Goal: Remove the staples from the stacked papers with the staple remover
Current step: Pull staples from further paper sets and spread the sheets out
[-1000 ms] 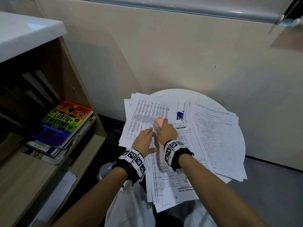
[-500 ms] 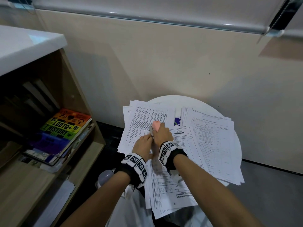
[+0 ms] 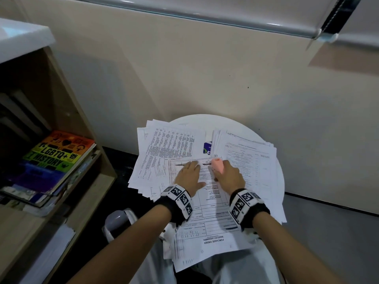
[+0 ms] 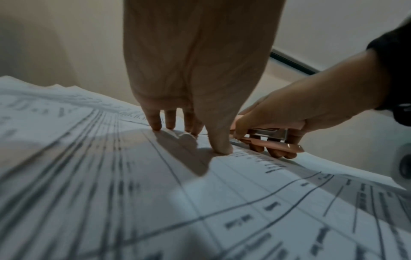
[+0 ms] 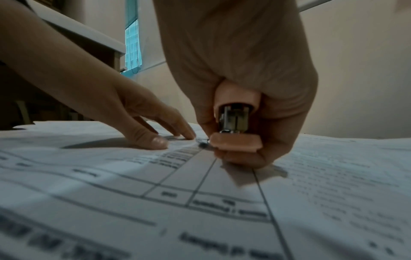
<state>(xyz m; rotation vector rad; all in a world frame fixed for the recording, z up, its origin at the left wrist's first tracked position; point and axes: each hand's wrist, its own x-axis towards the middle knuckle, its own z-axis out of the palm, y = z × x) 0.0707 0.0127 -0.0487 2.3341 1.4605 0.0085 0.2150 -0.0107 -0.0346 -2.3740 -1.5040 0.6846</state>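
A printed purchase-order sheet [image 3: 207, 214] tops the stacked papers on a small round white table [image 3: 231, 124]. My left hand [image 3: 189, 174] lies on the sheet with straight fingers [image 4: 219, 146] pressing it down. Just to its right, my right hand [image 3: 227, 174] grips a pink staple remover [image 3: 217, 165] whose far tip meets the paper. In the right wrist view the pink staple remover [image 5: 235, 140] shows its metal core, with my right hand's fingers [image 5: 280, 126] wrapped round it. A small dark staple-like mark [image 5: 202, 143] sits on the paper beside the tool's near end.
More paper piles lie to the left [image 3: 164, 148] and right [image 3: 252, 158], overhanging the table rim. A small blue card [image 3: 207, 147] peeks out between them. A wooden shelf [image 3: 67, 111] with a rainbow book [image 3: 55, 154] stands at left. A beige wall runs close behind.
Both hands have moved apart: the left hand now lies flat on the top sheet, and the right hand with the pink tool has shifted a little to the right. The head view has shifted.
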